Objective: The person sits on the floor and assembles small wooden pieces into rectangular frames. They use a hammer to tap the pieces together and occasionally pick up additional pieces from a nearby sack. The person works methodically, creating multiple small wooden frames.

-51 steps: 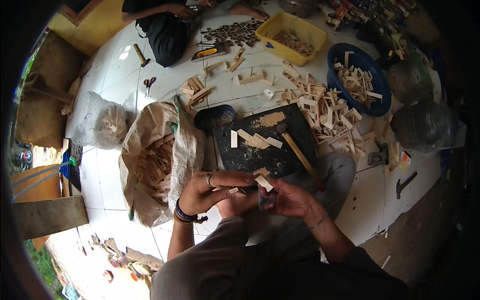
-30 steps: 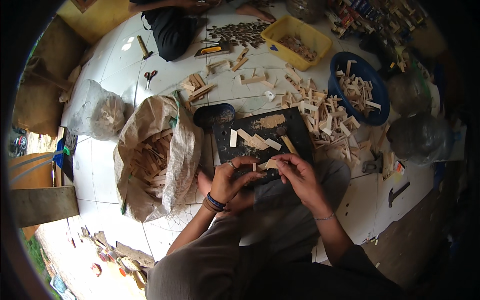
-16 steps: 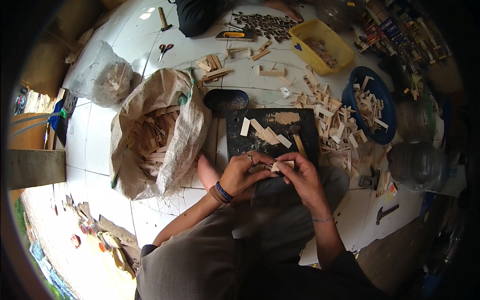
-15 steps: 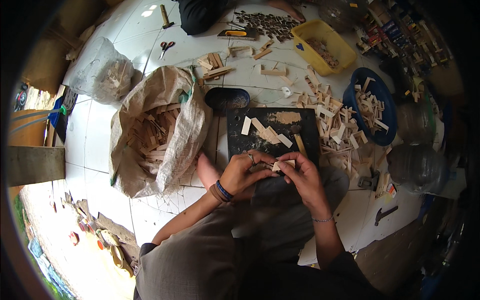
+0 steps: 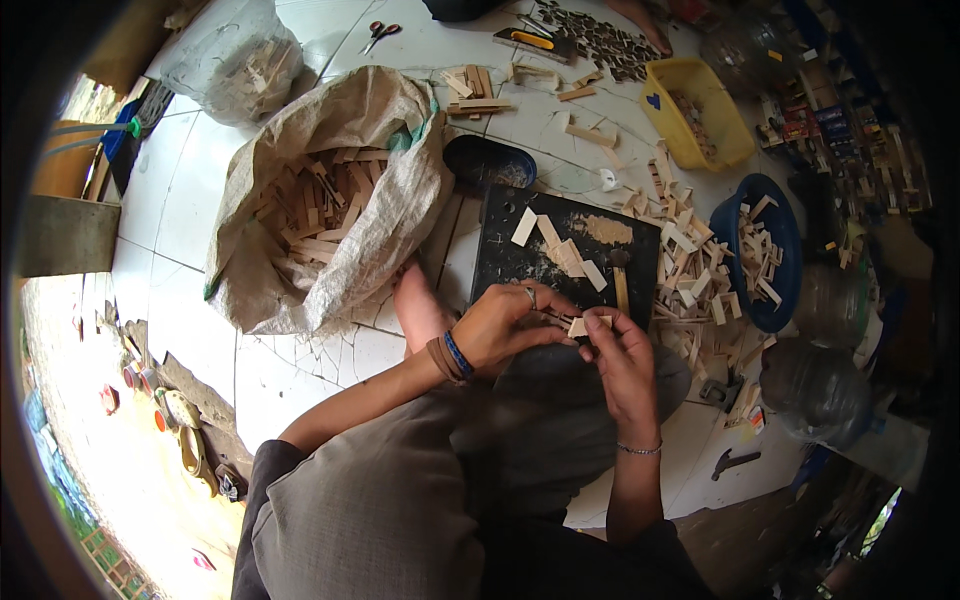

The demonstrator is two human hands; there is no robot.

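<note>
- Right hand (image 5: 622,368): thumb and fingers pinch a small pale wooden piece (image 5: 592,325), which is in front of the body, by the near edge of the black board (image 5: 500,262).
- Left hand (image 5: 497,325): thumb and forefinger curve in at the left end of that piece; whether they grip it, I cannot tell.
- On the board: plain wooden strips (image 5: 567,258), sawdust (image 5: 606,230) and a hammer (image 5: 620,284).
- Left of the board: a woven sack (image 5: 405,218) of wooden sticks, with a green patch near its rim.
- Right of it: a heap of wooden pieces (image 5: 690,270) on the floor, beside a blue basin (image 5: 791,230) holding more.
- Upper right: red and blue printed-looking packets (image 5: 832,128), too small and dark to read.
- Lower right: a small orange-and-white label or packet (image 5: 756,417), its print unreadable.
</note>
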